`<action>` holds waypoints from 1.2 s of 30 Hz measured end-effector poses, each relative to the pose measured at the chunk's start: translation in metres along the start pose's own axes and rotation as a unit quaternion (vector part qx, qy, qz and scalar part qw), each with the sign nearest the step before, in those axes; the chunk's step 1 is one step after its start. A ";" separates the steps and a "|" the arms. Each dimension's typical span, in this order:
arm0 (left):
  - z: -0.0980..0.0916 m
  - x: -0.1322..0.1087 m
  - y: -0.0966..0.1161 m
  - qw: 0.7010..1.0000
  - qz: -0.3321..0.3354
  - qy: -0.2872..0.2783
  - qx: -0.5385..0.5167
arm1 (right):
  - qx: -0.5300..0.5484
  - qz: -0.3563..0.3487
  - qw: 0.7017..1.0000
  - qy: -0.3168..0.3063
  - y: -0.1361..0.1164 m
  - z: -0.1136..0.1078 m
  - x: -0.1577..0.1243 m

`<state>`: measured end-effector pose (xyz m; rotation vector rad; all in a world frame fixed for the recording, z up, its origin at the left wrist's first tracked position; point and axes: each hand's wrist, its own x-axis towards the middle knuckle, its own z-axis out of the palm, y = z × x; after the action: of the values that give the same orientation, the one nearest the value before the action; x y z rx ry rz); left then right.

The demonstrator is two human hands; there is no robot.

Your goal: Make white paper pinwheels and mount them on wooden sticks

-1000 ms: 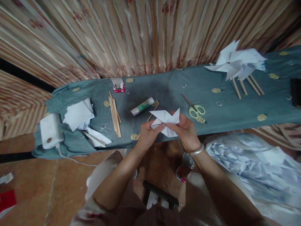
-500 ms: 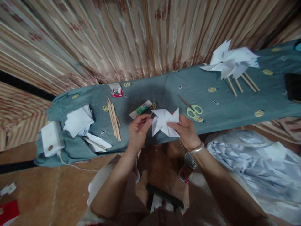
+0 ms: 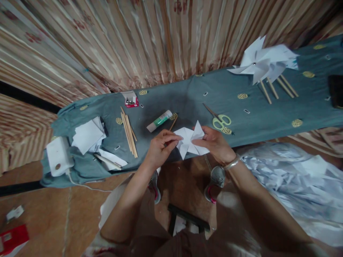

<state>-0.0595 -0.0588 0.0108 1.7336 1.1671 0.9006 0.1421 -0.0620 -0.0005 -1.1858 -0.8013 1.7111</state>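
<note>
A white paper pinwheel (image 3: 187,140) with cut, folded blades is held over the near edge of the cloth-covered table. My left hand (image 3: 164,144) pinches its left blade between thumb and fingers. On the other side my right hand (image 3: 215,142) grips the right part, thumb on top and fingers underneath. Just beyond my left hand lie a glue stick (image 3: 160,120) with a green label and a single wooden stick (image 3: 173,123), partly hidden. Green-handled scissors (image 3: 220,120) rest beyond my right hand.
Wooden sticks (image 3: 129,134), a red box of small metal pieces (image 3: 131,101) and stacked paper (image 3: 89,135) lie left, near a white corded device (image 3: 57,157). Finished pinwheels (image 3: 264,64) lie at the far right. A plastic bag of paper scraps (image 3: 294,185) stands at lower right.
The pinwheel has turned slightly and shifted a little right with both hands. The left hand now pinches a different part of a blade. The lone stick behind it shows more.
</note>
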 end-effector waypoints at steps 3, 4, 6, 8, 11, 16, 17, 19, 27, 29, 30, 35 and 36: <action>0.001 -0.001 0.000 1.000 0.008 -0.006 0.019 | 0.004 0.001 1.000 -0.006 0.001 0.000 0.001; 0.001 -0.001 0.000 0.999 0.014 -0.008 0.029 | 0.003 -0.001 1.000 -0.007 0.002 0.000 0.001; 0.001 -0.002 0.000 0.998 0.030 -0.013 0.050 | 0.000 -0.008 1.000 -0.008 0.003 0.000 0.002; 0.001 -0.003 0.000 0.996 0.051 -0.019 0.072 | -0.001 -0.012 1.000 -0.011 0.005 -0.001 0.002; 0.000 -0.005 -0.002 0.991 0.077 -0.027 0.106 | -0.007 -0.012 1.000 -0.016 0.006 -0.002 0.002; 0.000 -0.005 -0.001 0.981 0.088 -0.023 0.171 | -0.020 -0.031 0.999 -0.015 0.008 0.001 0.003; 0.001 -0.006 0.001 0.978 0.086 -0.018 0.191 | -0.023 -0.039 0.999 -0.010 0.008 0.002 0.003; 0.002 -0.006 0.006 0.970 0.083 -0.010 0.228 | -0.032 -0.057 0.998 0.002 0.009 0.004 0.003; 0.013 -0.005 0.012 0.966 0.086 -0.012 0.243 | -0.035 -0.073 0.997 0.000 0.010 0.010 0.002; 0.014 -0.005 0.011 0.967 0.095 -0.012 0.234 | -0.035 -0.076 0.997 0.000 0.011 0.010 0.001; 0.014 -0.005 0.010 0.968 0.099 -0.012 0.230 | -0.038 -0.077 0.996 -0.001 0.011 0.010 0.001; 0.017 -0.004 0.009 0.975 0.074 -0.001 0.211 | -0.061 -0.077 0.995 -0.023 0.011 0.006 0.002; 0.017 -0.004 0.009 0.977 0.060 0.003 0.207 | -0.066 -0.076 0.995 -0.027 0.012 0.005 0.002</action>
<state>-0.0425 -0.0690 0.0114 2.1542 1.3351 0.7695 0.1338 -0.0654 -0.0096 -1.1397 -1.0240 1.5911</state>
